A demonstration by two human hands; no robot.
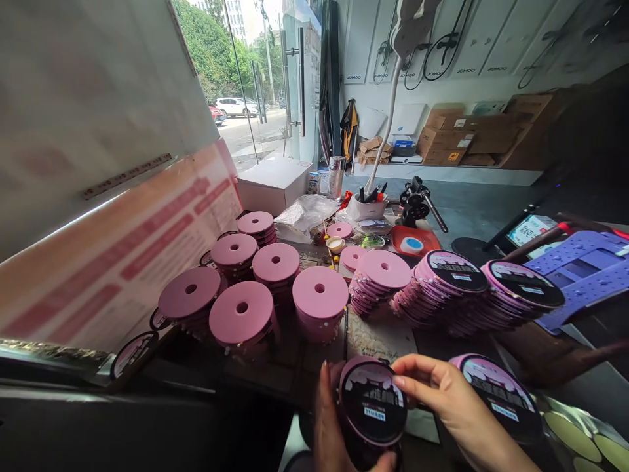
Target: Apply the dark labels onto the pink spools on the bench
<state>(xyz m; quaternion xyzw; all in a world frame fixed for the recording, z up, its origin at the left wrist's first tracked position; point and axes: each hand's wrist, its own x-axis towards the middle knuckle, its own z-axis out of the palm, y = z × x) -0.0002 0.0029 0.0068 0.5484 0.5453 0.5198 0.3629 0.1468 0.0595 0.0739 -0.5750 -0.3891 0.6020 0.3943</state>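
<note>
My left hand (328, 423) is curled around a pink disc-shaped spool (361, 367) close in front of me, its thumb showing at the lower edge. A round black label (376, 429) with a pink printed scene and a small white sticker covers the spool's top. My right hand (449, 393) comes in from the right, thumb and forefinger pinching at the label's upper right edge. Beside my right wrist sits another labelled spool (506, 400). Further back stand stacks of pink spools (319, 298) with centre holes, and two leaning stacks topped with black labels (457, 270).
Round yellowish stickers (572, 436) lie at the lower right. A purple plastic stool (580, 269) stands at the right. Behind the stacks are a red tray (417, 241), a pen holder (368, 208), a clear plastic bag (307, 216) and a white box (275, 180).
</note>
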